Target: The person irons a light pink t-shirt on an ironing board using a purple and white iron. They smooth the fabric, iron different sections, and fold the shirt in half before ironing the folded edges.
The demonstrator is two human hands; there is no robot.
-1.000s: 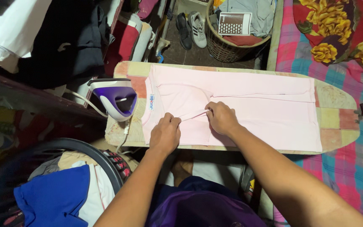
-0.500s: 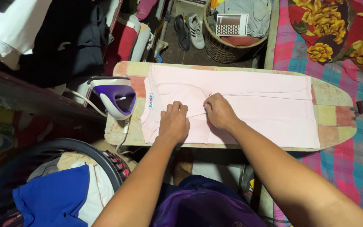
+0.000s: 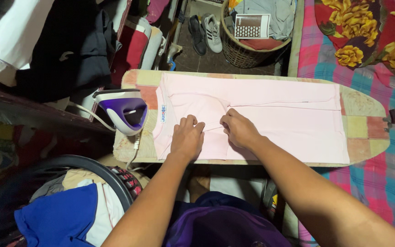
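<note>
Blue and white cloth point(image 3: 65, 215) fills a dark laundry basket point(image 3: 115, 183) at lower left. Above it, a purple and white iron point(image 3: 125, 110) stands on the left end of the ironing board point(image 3: 366, 123). Pink garment point(image 3: 270, 114) lies spread flat along the board, its collar end toward the iron. Left hand point(image 3: 187, 137) rests palm down on the garment, fingers loosely bent, grip open and holding nothing. Right hand point(image 3: 239, 129), just beside it, pinches a fold of the pink fabric. Wicker basket point(image 3: 248, 52) stands beyond the board. Plaid bedcover point(image 3: 389, 183) lies at right.
</note>
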